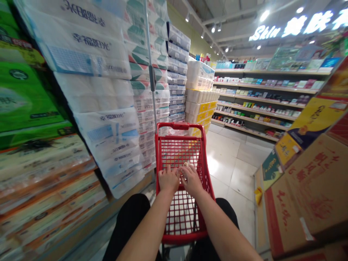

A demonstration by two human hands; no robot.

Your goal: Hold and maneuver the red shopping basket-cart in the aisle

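Note:
My left hand [169, 179] and my right hand [190, 179] are close together over a red shopping cart [181, 237] with a grid-like basket. The left hand's fingers are bent forward, with its thumb side close to the right fingertips. On the right hand the fingers curl inward, and a small pale bit [186, 164] shows at them. What lies between the two hands is too small and blurred to name. Through the basket's mesh the pale floor is visible. At its far end the cart has a raised red rim with a handle-like top bar [179, 125].
Stacked packs of toilet paper [108, 90] and tissues line the left side. Cardboard boxes [312, 185] stand on the right. Between them runs a tiled aisle [225, 159], leading to shelves of small boxed products [261, 85]. A metal pole [149, 47] rises by the packs.

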